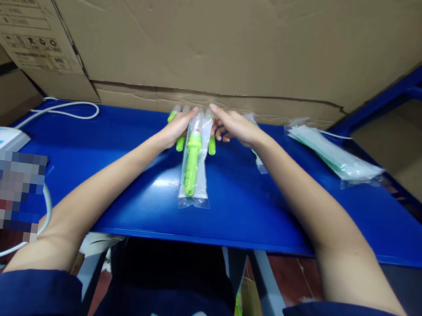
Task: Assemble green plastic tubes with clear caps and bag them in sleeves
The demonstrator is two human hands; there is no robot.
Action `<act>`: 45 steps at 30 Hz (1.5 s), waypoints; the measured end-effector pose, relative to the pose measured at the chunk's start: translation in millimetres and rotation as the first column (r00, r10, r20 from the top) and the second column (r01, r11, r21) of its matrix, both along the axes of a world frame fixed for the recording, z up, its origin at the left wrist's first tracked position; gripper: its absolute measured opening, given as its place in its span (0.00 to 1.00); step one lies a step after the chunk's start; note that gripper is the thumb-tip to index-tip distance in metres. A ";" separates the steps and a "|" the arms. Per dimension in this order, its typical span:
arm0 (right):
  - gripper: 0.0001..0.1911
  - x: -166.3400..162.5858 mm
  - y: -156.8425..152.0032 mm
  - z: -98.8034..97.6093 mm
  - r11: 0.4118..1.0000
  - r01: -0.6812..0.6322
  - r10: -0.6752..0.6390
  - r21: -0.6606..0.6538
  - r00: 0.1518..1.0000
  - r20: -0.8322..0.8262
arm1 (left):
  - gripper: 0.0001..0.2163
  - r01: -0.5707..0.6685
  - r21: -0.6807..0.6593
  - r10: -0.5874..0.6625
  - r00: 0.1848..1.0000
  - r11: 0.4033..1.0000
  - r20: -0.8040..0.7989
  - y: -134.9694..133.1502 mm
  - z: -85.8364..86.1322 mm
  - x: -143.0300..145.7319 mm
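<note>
A clear plastic bag (pixel 203 190) lies on the blue table, holding a white card and a lime-green handled item (pixel 192 163) with a clear cap toward the far edge. Its exact kind I cannot make out. My left hand (pixel 176 128) is closed at the bag's upper left side, thumb against it. My right hand (pixel 235 127) is at the upper right, thumb stretched toward the bag's top and fingers loosely curled apart. More such green items, one green end (pixel 180 144) on the left and another green end (pixel 212 146) on the right, are partly hidden behind my hands.
A flat clear packet with white and green contents (pixel 332 152) lies at the right. Beyond my right forearm is a small clear packet (pixel 259 162). A white power strip (pixel 1 138) with a cable sits at the left. Cardboard (pixel 226 41) walls the back; a blue frame (pixel 408 80) stands right.
</note>
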State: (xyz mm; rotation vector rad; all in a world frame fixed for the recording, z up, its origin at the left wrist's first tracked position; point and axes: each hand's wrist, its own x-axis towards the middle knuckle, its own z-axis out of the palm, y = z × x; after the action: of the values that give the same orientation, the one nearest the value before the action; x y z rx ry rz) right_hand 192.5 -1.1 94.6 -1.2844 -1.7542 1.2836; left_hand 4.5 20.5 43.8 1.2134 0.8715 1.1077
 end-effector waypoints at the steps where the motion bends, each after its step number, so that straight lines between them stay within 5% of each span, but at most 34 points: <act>1: 0.29 -0.3 0.7 0.0 1.000 0.013 -0.013 0.008 1.000 -0.020 | 0.21 0.010 -0.005 -0.010 1.000 1.000 0.009 -0.2 1.1 0.3; 7: 0.05 2.6 4.1 4.6 1.000 0.013 -0.011 0.009 0.990 -0.143 | 0.28 0.058 -0.076 -0.057 0.998 0.995 0.011 1.9 4.9 -2.1; 13: 0.15 8.9 3.4 5.2 0.979 -0.043 0.054 0.198 0.997 -0.051 | 0.30 0.048 -0.088 -0.048 0.999 0.995 0.008 -1.5 6.7 -2.2; 17: 0.12 9.7 2.3 5.5 0.951 -0.039 0.039 0.306 0.999 0.004 | 0.30 0.070 -0.089 -0.070 0.998 0.994 0.010 -6.1 11.0 -0.1; 33: 0.10 12.4 -0.8 16.1 0.895 0.020 -0.030 0.445 0.999 0.015 | 0.27 0.161 -0.037 -0.160 0.987 0.986 0.019 -11.6 12.8 0.6; 45: 0.08 10.1 6.2 4.8 0.940 0.184 -0.156 0.289 0.981 -0.116 | 0.19 0.209 0.083 -0.201 0.975 0.974 -0.096 -16.8 9.8 -2.4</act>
State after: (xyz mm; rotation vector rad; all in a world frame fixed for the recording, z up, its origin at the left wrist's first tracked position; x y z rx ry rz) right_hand 202.7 5.1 99.4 -1.1556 -1.6571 0.9239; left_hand 2.1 3.7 53.6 1.4044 0.7479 0.9425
